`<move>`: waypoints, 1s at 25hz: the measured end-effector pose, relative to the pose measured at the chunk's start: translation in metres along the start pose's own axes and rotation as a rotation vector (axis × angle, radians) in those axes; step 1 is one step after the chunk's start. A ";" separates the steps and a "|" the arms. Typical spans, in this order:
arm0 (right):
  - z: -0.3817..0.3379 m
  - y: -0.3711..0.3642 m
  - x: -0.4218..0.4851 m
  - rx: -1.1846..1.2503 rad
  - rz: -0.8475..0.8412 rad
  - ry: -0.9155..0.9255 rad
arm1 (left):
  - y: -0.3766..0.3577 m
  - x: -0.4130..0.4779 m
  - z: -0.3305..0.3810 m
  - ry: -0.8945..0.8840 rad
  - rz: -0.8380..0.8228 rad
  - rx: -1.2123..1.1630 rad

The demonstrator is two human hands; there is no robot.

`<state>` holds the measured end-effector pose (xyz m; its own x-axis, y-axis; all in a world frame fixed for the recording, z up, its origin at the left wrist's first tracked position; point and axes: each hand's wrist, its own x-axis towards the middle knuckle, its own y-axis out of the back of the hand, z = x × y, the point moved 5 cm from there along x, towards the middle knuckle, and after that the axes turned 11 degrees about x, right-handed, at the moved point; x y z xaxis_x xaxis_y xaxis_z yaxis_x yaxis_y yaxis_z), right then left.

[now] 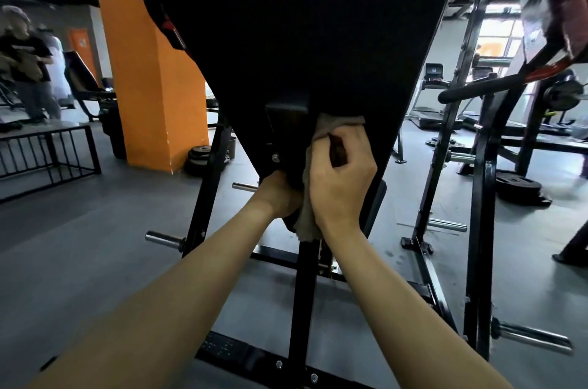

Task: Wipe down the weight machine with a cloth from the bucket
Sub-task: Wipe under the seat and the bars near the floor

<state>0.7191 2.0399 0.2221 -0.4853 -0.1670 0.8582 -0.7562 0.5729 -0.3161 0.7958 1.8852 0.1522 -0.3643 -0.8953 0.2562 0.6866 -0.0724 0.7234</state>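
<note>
Tan cloth (322,131), bunched in curled fingers (348,140) of the right hand (342,185), presses against the back pad (302,38). Probably to steady it, the left hand (280,196) grips its lower tip.

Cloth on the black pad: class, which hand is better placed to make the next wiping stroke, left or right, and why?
Right, probably. The right hand grips the cloth against the lower part of the black pad. The left hand holds the pad's narrow bottom end beside the cloth, seemingly steadying it.
</note>
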 end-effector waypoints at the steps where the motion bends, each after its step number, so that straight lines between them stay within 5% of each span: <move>1: -0.001 -0.002 0.002 -0.012 -0.002 0.014 | 0.007 -0.006 0.006 0.007 -0.051 0.067; 4: -0.012 -0.006 0.005 -0.051 -0.017 0.073 | 0.039 -0.019 0.017 -0.027 0.008 0.150; 8: -0.036 -0.013 0.018 -0.068 -0.057 0.249 | 0.080 -0.033 0.022 -0.046 0.123 -0.032; 16: -0.065 -0.052 0.027 -0.415 -0.368 0.701 | 0.119 -0.065 0.057 -0.141 0.133 -0.239; 25: -0.061 -0.068 0.025 -0.705 -0.687 0.972 | 0.129 -0.082 0.041 -0.022 0.159 -0.756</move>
<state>0.7852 2.0461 0.2898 0.6090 -0.1241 0.7834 -0.1956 0.9336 0.3000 0.8882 1.9675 0.2509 -0.2319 -0.9119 0.3386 0.9720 -0.2307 0.0444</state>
